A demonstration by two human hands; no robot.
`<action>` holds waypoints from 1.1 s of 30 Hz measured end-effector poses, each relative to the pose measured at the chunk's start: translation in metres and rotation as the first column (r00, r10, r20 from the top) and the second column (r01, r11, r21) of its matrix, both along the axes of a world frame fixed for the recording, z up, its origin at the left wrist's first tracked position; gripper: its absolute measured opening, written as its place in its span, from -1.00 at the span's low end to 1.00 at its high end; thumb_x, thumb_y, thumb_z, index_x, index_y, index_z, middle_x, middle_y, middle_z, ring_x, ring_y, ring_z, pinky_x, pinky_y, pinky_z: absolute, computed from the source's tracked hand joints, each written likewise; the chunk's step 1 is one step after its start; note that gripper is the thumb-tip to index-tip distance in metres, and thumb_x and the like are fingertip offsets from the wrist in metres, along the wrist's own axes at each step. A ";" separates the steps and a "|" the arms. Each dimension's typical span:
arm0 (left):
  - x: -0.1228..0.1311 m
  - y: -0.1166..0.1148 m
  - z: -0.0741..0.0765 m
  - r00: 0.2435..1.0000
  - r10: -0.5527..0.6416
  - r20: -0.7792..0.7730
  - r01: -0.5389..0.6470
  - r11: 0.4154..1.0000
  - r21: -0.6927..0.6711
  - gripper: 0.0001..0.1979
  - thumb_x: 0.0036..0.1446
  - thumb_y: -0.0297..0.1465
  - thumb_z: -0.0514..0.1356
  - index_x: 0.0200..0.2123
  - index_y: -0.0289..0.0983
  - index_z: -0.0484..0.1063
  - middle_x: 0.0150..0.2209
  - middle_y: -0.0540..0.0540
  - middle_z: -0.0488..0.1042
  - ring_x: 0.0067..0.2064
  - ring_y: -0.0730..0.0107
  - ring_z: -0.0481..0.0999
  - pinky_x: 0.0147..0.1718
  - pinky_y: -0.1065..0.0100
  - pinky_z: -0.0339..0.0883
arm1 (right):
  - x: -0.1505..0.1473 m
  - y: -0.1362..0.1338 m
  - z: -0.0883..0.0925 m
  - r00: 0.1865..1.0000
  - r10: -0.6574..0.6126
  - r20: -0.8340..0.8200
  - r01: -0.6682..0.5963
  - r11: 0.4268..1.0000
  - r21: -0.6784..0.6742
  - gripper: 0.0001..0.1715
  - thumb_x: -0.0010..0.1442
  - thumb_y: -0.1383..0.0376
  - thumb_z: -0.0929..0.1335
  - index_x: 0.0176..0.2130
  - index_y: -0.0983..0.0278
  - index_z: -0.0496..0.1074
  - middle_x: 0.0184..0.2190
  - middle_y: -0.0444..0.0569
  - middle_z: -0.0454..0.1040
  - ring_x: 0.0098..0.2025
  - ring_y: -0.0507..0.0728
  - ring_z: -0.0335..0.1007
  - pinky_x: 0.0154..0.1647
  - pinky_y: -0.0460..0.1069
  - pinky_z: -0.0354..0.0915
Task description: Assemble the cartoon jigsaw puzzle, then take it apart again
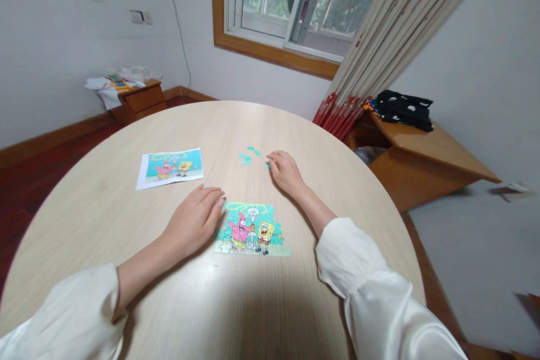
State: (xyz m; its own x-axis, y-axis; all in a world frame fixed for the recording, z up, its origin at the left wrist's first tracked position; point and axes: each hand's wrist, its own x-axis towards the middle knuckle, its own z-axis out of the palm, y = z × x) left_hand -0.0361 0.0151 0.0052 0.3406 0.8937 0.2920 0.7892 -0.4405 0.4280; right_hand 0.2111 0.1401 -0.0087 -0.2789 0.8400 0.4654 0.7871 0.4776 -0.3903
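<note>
A mostly assembled jigsaw puzzle point(248, 230) with cartoon figures on a teal ground lies on the round table point(202, 304); its right edge is uneven, with gaps near the upper right corner. My left hand point(192, 222) rests flat at the puzzle's left side, fingers stretched out and thumb by its upper left edge. Farther off, to the upper right of the puzzle, my right hand point(287, 171) has its fingers drawn together at a teal puzzle piece point(267, 165), partly hidden by the thumb. Several loose teal pieces point(246, 160) lie left of that hand.
A printed picture point(175, 167) of the same scene lies on the table at left. Beyond the table are a small cabinet point(143, 102) with papers, a window point(291, 5), a curtain point(379, 39) and a wooden cabinet point(422, 163) with dark cloth point(403, 108) on top.
</note>
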 end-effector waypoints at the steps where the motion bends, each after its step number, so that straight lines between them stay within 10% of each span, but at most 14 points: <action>1: -0.003 0.003 0.001 0.999 0.029 0.029 -0.028 1.000 -0.010 -0.59 0.29 -0.25 -0.16 -0.11 -0.29 0.41 -0.07 -0.22 0.51 0.00 0.15 0.45 0.11 -0.01 0.21 | -0.006 0.011 0.003 1.000 0.011 -0.003 -0.011 1.000 -0.004 -0.68 0.25 0.38 0.20 -0.14 0.29 0.50 -0.14 0.13 0.49 -0.05 0.20 0.36 0.04 0.11 0.23; 8: -0.014 0.017 0.002 0.978 0.147 0.149 -0.130 0.985 -0.117 -0.64 0.27 -0.25 -0.14 -0.24 -0.28 0.39 -0.16 -0.22 0.50 -0.10 0.15 0.46 -0.04 0.07 0.29 | -0.046 0.067 0.005 0.997 -0.076 0.034 0.081 0.981 -0.174 -0.82 0.14 0.37 0.38 -0.21 0.37 0.52 -0.19 0.16 0.48 -0.11 0.18 0.38 -0.01 0.06 0.25; 20: -0.014 0.017 0.005 0.964 0.159 0.213 -0.142 0.985 -0.096 -0.66 0.26 -0.26 -0.12 -0.23 -0.31 0.36 -0.20 -0.19 0.48 -0.13 0.20 0.44 -0.09 0.14 0.29 | -0.049 0.077 0.006 0.994 -0.108 0.025 0.111 0.944 -0.311 -0.90 0.08 0.46 0.37 -0.32 0.37 0.48 -0.28 0.09 0.50 -0.25 0.11 0.38 -0.16 0.01 0.28; 29: -0.015 0.019 0.000 0.956 0.083 0.282 -0.105 0.993 0.061 -0.79 0.26 -0.34 -0.01 -0.30 -0.28 0.37 -0.29 -0.11 0.49 -0.22 0.29 0.47 -0.19 0.22 0.35 | -0.055 0.054 0.011 0.933 -0.037 -0.357 -0.084 0.945 -0.316 -0.90 0.00 0.50 0.37 -0.41 0.35 0.45 -0.46 -0.06 0.48 -0.38 0.04 0.38 -0.24 -0.02 0.30; 33: -0.014 0.017 -0.002 0.955 -0.003 0.296 -0.044 0.987 0.154 -0.86 0.21 -0.38 0.13 -0.18 -0.28 0.40 -0.20 -0.12 0.53 -0.17 0.29 0.50 -0.16 0.22 0.37 | -0.062 0.010 0.024 0.833 0.092 -0.546 -0.405 0.773 -0.488 -0.93 0.03 0.46 0.38 -0.39 0.33 0.47 -0.46 -0.07 0.49 -0.40 0.01 0.39 -0.27 -0.03 0.33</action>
